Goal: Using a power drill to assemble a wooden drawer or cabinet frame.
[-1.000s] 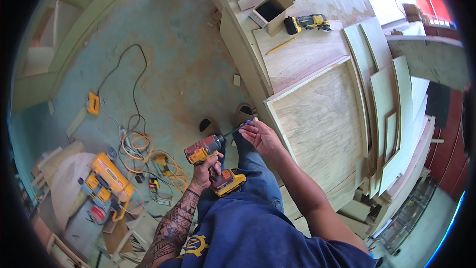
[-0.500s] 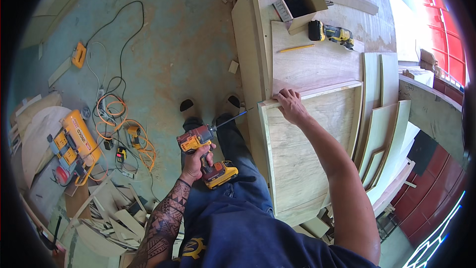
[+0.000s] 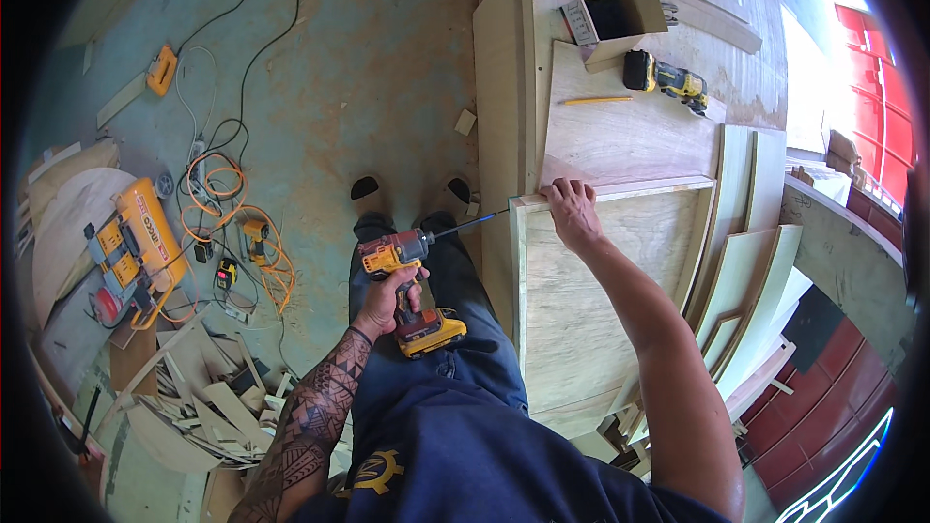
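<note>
My left hand [image 3: 392, 292] is wrapped round the grip of a yellow and dark red cordless drill driver [image 3: 405, 252]. Its long, thin bit [image 3: 465, 226] points right, the tip at the corner of a wooden frame [image 3: 620, 191]. Whether the tip touches the wood I cannot tell. The frame has a plywood panel [image 3: 605, 281] inside it and lies at the edge of the workbench. Close to that same corner, my right hand [image 3: 573, 211] grips the frame's far rail, with its fingers curled over the top.
On the bench are a pencil [image 3: 598, 100], a yellow and black cordless tool [image 3: 668, 79] and an open cardboard box [image 3: 612, 24]. Boards [image 3: 746, 252] lie to the right. Orange cable [image 3: 223, 184], a yellow machine [image 3: 150, 232] and wood offcuts [image 3: 208, 387] cover the floor at left.
The driver has moved slightly up and to the right, bringing its bit tip to the frame's corner. My right hand keeps its grip on the rail. The whole view has shifted a little.
</note>
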Demonstrator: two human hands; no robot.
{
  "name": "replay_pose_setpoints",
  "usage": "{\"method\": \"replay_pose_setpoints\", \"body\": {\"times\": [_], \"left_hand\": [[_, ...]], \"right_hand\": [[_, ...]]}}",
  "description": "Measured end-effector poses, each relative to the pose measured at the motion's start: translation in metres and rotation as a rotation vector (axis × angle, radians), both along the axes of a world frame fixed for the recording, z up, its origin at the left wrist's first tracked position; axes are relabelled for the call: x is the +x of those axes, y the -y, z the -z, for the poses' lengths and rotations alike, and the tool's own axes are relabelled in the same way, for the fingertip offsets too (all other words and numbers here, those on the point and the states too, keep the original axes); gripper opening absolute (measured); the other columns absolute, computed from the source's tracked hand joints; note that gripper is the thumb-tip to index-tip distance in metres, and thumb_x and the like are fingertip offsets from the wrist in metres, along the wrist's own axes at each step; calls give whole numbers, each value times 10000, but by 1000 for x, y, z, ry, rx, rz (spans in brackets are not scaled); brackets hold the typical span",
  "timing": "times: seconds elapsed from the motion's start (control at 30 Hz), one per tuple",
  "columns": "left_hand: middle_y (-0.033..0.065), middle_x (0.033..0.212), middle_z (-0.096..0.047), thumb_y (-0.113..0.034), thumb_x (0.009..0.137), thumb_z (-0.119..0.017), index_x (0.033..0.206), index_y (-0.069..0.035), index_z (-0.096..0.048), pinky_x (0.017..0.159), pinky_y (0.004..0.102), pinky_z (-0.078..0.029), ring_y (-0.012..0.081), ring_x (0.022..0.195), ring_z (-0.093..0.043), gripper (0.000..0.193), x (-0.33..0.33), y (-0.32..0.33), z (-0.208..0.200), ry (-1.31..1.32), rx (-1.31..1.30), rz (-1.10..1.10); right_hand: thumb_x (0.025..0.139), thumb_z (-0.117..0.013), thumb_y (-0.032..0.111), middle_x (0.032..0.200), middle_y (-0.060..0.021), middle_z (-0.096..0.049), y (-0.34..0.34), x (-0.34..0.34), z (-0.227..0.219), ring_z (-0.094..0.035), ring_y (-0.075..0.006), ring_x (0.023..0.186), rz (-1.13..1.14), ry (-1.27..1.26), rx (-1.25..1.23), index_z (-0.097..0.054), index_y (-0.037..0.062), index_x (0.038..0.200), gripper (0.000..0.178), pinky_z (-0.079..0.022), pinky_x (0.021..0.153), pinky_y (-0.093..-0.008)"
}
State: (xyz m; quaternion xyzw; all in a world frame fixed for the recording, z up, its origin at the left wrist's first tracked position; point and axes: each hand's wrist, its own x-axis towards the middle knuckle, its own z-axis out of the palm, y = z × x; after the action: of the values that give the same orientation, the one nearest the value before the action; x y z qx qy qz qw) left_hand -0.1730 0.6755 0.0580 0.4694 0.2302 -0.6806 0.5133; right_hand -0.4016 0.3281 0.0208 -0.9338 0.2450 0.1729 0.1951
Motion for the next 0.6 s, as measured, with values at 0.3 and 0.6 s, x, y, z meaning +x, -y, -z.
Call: {"method": "replay_pose_setpoints", "body": {"times": [0.3, 0.6], "left_hand": [[12, 671, -585, -307, 1008, -702, 1113, -8, -666, 578, 290, -520, 113, 559, -580, 319, 6, 6, 9, 21, -35, 8], [15, 669, -600, -279, 1010, -696, 1073, -8, -706, 533, 272, -494, 99, 524, -569, 278, 16, 3, 3, 32, -17, 42]], "right_hand": [[903, -600, -15, 1257, -126, -574, 0, 3, -3, -534, -363, 1253, 19, -23, 14, -637, 131, 1289, 415, -351, 1126, -544], [897, -611, -25, 1249, -125, -573, -2, 6, -7, -537, -355, 1248, 24, -38, 20, -631, 141, 1292, 429, -355, 1122, -538]]}}
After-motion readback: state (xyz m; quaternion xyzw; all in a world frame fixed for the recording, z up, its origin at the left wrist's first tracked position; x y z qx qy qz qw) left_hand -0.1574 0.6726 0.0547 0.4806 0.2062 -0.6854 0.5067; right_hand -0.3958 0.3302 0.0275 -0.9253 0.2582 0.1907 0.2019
